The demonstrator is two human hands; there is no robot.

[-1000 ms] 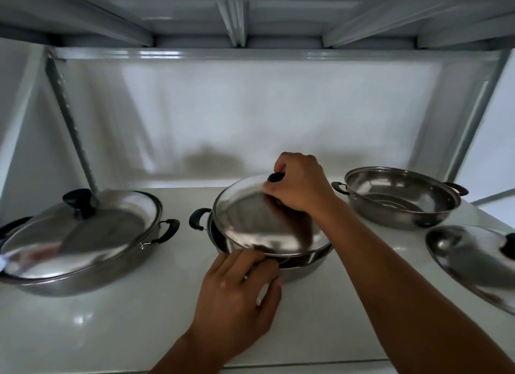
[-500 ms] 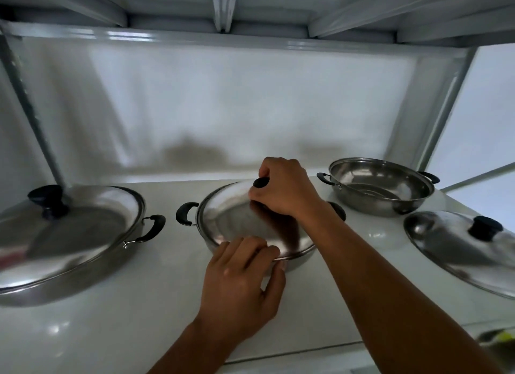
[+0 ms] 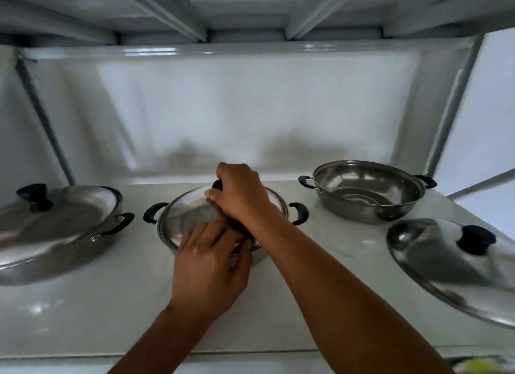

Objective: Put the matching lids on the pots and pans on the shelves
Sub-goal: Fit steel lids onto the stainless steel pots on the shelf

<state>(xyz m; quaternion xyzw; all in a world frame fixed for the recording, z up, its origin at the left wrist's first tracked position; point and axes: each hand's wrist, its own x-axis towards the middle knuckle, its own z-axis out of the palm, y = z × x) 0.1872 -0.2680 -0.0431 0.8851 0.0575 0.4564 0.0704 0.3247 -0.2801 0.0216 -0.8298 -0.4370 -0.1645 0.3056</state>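
Now the right hand [image 3: 241,195] is closed around the black knob [image 3: 217,184] of a steel lid [image 3: 184,214] that sits on the middle pot [image 3: 259,255], in the centre of the white shelf [image 3: 83,312]. Only a sliver of the knob shows past the knuckles. The lid looks level and seated inside the pot's rim, though the near edge is hidden by the hands, so the fit there cannot be told. The left hand [image 3: 209,267] lies with its fingers [image 3: 200,234] loosely curled over the near rim of the lid, pressing on it rather than gripping anything; its palm rests against the pot's front wall. The pot's two black side handles [image 3: 152,212] stick out to either side.

At the left of the shelf, a larger pan [image 3: 55,251] carries its own lid [image 3: 55,223], with a black knob on top; that lid sits a little tilted, its right edge raised. At the back right stands an open pan [image 3: 367,195], uncovered, its ringed bottom plain to see. Just in front of it and further right, a loose lid [image 3: 434,262] with a black knob lies on the shelf, apart from the open pan and partly cut off by the frame edge. Above runs the underside of the next shelf board [image 3: 250,11], with a grey upright post [image 3: 451,103] at the right.
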